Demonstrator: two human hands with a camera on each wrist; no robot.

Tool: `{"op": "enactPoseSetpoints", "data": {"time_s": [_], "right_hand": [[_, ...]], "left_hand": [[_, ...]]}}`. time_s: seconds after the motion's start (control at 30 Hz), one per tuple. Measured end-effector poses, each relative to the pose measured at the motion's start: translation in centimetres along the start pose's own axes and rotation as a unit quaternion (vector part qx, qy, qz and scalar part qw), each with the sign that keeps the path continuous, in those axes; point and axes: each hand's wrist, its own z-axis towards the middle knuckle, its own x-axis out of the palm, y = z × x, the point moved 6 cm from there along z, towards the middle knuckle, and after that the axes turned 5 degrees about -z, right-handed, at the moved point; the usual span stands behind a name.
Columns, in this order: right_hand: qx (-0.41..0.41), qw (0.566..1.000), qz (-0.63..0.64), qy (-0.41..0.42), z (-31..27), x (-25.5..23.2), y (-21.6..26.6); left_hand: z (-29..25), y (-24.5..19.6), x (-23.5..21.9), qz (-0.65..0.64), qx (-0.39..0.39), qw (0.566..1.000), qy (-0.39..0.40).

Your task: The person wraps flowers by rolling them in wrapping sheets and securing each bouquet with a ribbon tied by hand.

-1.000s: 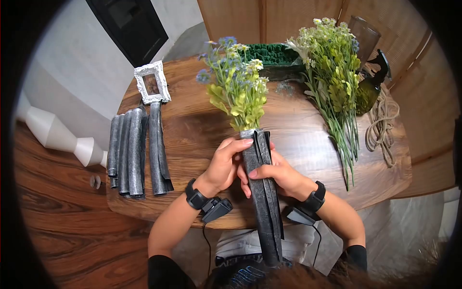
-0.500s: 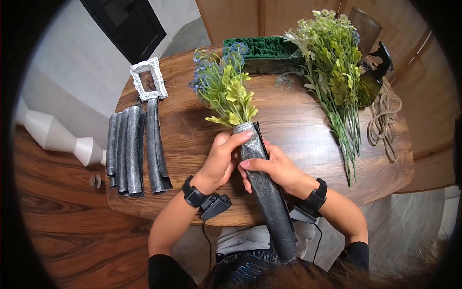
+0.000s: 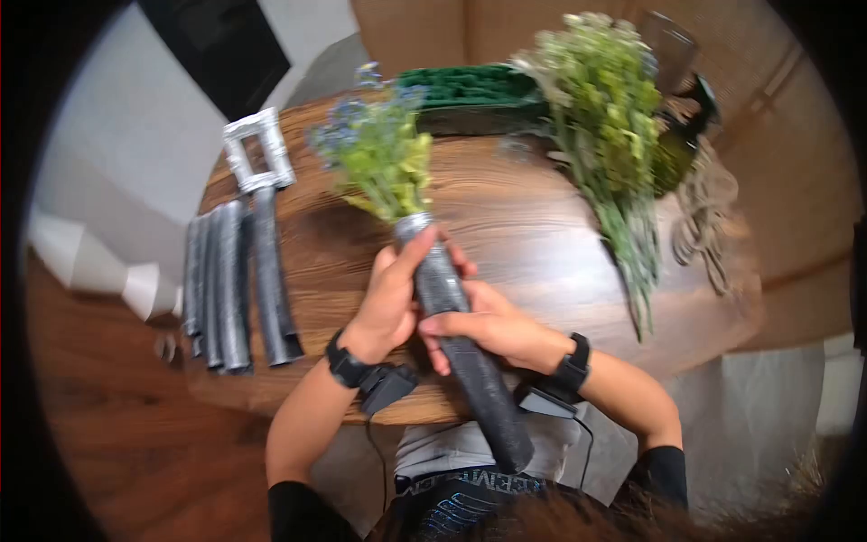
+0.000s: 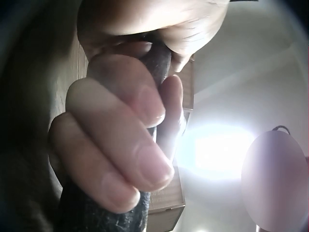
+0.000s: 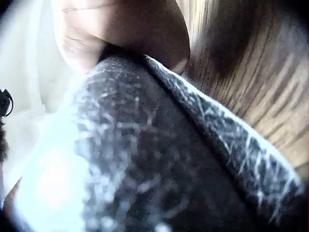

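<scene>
A slim roll of dark grey, white-veined sheet is wrapped around flower stems and slants from upper left to lower right over the table's front edge. Blue flowers with yellow-green leaves stick out of its top. Near that top my left hand grips the roll, thumb along its upper side. Lower down, my right hand holds it with the thumb across the front. Curled fingers lie around the dark roll in the left wrist view. In the right wrist view, the sheet's edge overlaps the roll lengthwise.
Several similar grey rolls lie on the wooden table at left, below a white ornate frame. A green-filled tray stands at the back. Loose flowers, a green spray bottle and coiled cord are at right.
The wrapped bouquet has turned, hiding the sheet's loose edge from the head view, and its flowers tilt further left. Both hands have shifted left with it, still gripping.
</scene>
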Motion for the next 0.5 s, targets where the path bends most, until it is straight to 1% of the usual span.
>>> {"op": "enactPoseSetpoints", "data": {"time_s": [0.03, 0.07, 0.1, 0.13, 0.17, 0.23, 0.27, 0.3, 0.33, 0.37, 0.4, 0.43, 0.47, 0.5], "right_hand": [[0.004, 1.000, 0.017, 0.013, 0.1, 0.0, -0.2], [0.013, 0.999, 0.023, 0.021, 0.1, 0.2, -0.2], [-0.006, 0.999, 0.033, 0.002, 0.1, 0.1, -0.4], [-0.033, 0.998, 0.046, -0.004, -0.1, 0.4, -0.1], [-0.029, 0.999, -0.007, 0.014, 0.2, 0.5, 0.1], [0.001, 0.996, -0.085, -0.024, -0.3, 0.0, 0.5], [-0.006, 0.996, -0.088, -0.033, -0.8, -0.3, 1.0], [-0.034, 0.967, -0.243, -0.073, -1.6, -0.9, 1.8], [-0.057, 0.911, -0.393, -0.110, -2.5, -1.3, 2.7], [-0.069, 0.914, -0.383, -0.111, -4.0, -1.6, 3.2], [-0.079, 0.917, -0.374, -0.112, -6.1, -2.0, 4.2], [-0.067, 0.901, -0.410, -0.125, -8.5, -2.7, 5.7], [-0.059, 0.891, -0.427, -0.144, -11.4, -3.2, 8.4], [-0.071, 0.917, -0.333, -0.209, -14.0, -4.9, 10.3]], "left_hand": [[-0.1, 0.5, 0.3, -0.015, -0.024, 1.000, 0.009], [-0.3, 0.8, 0.3, -0.020, -0.025, 0.999, -0.003], [-0.5, 0.9, 0.2, -0.025, -0.027, 0.999, -0.013], [-0.5, 0.8, 0.2, -0.036, -0.025, 0.999, 0.000], [-0.4, 0.7, 0.1, -0.046, -0.019, 0.999, 0.008], [-0.2, 0.4, 0.4, -0.048, 0.006, 0.999, 0.013], [-0.2, 0.2, 0.5, -0.034, 0.005, 0.999, -0.012], [-0.1, 0.2, 0.5, -0.034, 0.002, 0.999, -0.007], [-0.1, 0.3, 0.1, -0.025, -0.007, 0.999, -0.024], [0.0, 0.4, -0.4, -0.016, -0.014, 0.999, -0.042], [0.1, 0.5, -0.8, -0.021, -0.016, 0.999, -0.044], [0.2, 0.6, -0.9, -0.028, -0.016, 0.999, -0.042], [0.2, 0.7, -1.0, -0.003, -0.026, 0.998, -0.052], [0.1, 0.8, -1.2, 0.021, -0.035, 0.997, -0.065]]}}
